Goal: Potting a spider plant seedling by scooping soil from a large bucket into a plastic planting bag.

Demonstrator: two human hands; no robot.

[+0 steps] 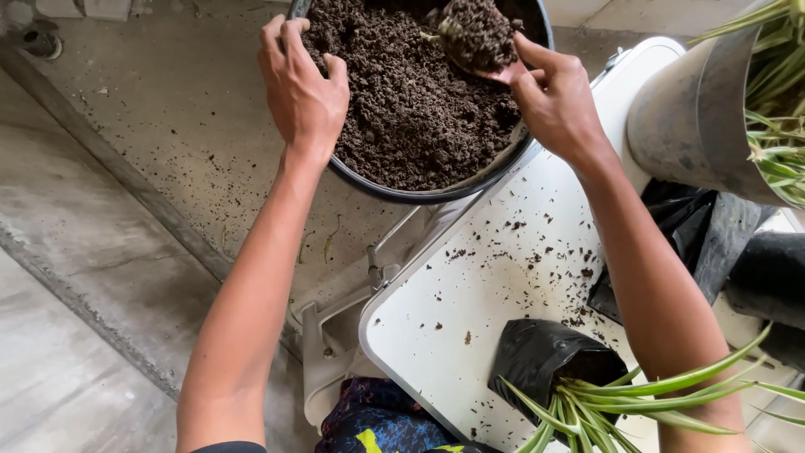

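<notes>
1. Our left hand [303, 92] grips the soil tub [419, 189] rim at 10 o'clock, fingers curled over it.
2. Our right hand [558, 105] pinches a loaded scoop [480, 38] at 12 o'clock.
3. The tub overhangs the white bench [470, 294].

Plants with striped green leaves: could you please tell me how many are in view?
2: one plant in a black bag at the bottom right, another in a grey pot at the top right. More may lie beyond the frame.

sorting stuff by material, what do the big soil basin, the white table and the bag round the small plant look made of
Basin: probably plastic, with a dark, smooth, slightly glossy thin rim.
White table: looks like moulded plastic, matte, with rounded corners.
Bag: thin black plastic film, crinkled and shiny.
</notes>
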